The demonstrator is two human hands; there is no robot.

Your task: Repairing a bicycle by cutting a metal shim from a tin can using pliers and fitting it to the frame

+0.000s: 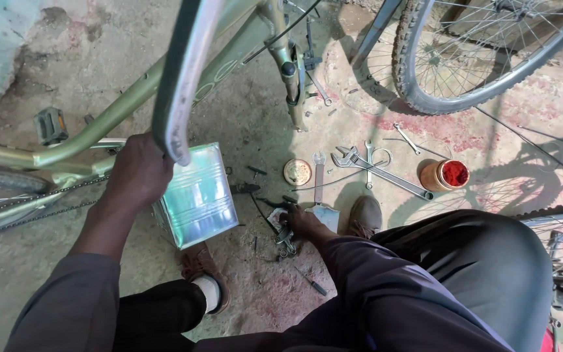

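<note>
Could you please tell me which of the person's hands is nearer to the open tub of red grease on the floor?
Right. The right hand reaches among tools on the floor, left of the tub. The left hand grips the mudguard, much farther left.

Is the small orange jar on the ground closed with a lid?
No, the orange jar stands open beside the wrenches, and red material shows inside it at the top.

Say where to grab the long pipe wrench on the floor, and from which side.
Grip the pipe wrench on its bare handle, near the end by the orange jar, coming straight down from above. It lies flat, and other spanners crowd its toothed head.
</note>
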